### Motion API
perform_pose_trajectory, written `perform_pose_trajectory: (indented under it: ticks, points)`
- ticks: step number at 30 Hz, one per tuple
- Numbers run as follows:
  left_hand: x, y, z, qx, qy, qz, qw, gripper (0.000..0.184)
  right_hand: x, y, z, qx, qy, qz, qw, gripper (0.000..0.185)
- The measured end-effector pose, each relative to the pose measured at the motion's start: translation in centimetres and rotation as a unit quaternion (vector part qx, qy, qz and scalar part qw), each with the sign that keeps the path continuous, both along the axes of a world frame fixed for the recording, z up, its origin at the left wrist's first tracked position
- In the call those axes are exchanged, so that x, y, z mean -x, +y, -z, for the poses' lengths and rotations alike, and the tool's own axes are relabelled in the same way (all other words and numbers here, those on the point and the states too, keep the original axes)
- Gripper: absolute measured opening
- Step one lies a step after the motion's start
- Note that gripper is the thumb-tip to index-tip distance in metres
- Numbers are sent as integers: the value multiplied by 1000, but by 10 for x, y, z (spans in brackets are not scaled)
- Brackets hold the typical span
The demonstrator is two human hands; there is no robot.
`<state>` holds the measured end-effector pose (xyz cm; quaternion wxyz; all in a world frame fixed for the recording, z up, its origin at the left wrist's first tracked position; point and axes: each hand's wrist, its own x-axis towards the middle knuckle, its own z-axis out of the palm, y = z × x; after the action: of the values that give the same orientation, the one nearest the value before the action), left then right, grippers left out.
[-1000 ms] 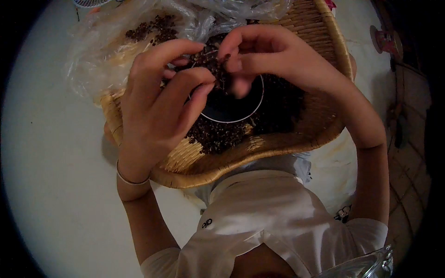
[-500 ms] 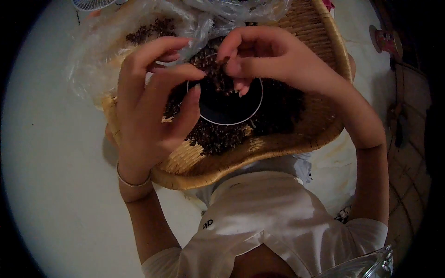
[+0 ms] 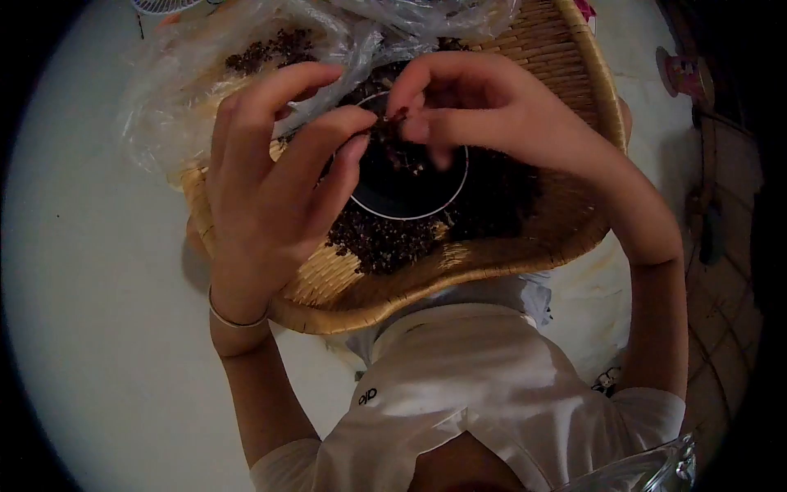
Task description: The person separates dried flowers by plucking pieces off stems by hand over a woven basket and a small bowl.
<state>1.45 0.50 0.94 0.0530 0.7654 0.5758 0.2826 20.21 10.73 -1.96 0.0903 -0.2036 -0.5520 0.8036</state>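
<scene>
Between the thumb and fingers of my right hand (image 3: 471, 102) is a small reddish-brown dried sprig (image 3: 399, 115). My left hand (image 3: 275, 164) faces it, with index finger and thumb drawn close in a pinch and the other fingers bent apart. Whatever sits between those two tips is too small to make out. Beneath both hands is a dark round bowl (image 3: 407, 197) with a thin white rim, partly filled with dark bits. It rests among heaped dark dried clusters (image 3: 381, 242) in a woven basket (image 3: 393, 307).
A crumpled clear plastic bag (image 3: 172, 107) lies over the basket's far left side, with more dark clusters (image 3: 270, 51) in it. Past the basket's right edge stands a reddish round container (image 3: 687, 75). A white fan-like grille (image 3: 164, 5) shows at the top left.
My left index finger and thumb have come closer together and moved right, nearer the sprig. My right hand keeps its hold; its lower fingers have shifted slightly.
</scene>
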Motion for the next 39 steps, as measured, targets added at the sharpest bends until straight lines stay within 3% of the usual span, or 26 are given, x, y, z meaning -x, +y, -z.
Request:
perform_pose_trajectory:
  ticks: [16, 33, 39]
  points:
    - [0, -1, 2, -10, 24, 10, 1000, 26, 0, 1, 1, 51, -38, -6, 998, 17]
    - [0, -1, 3, -31, 75, 22, 996, 26, 1, 0, 4, 32, -42, -21, 998, 18]
    - [-1, -1, 2, 18, 2, 23, 1000, 24, 2, -2, 3, 16, -39, -7, 999, 21]
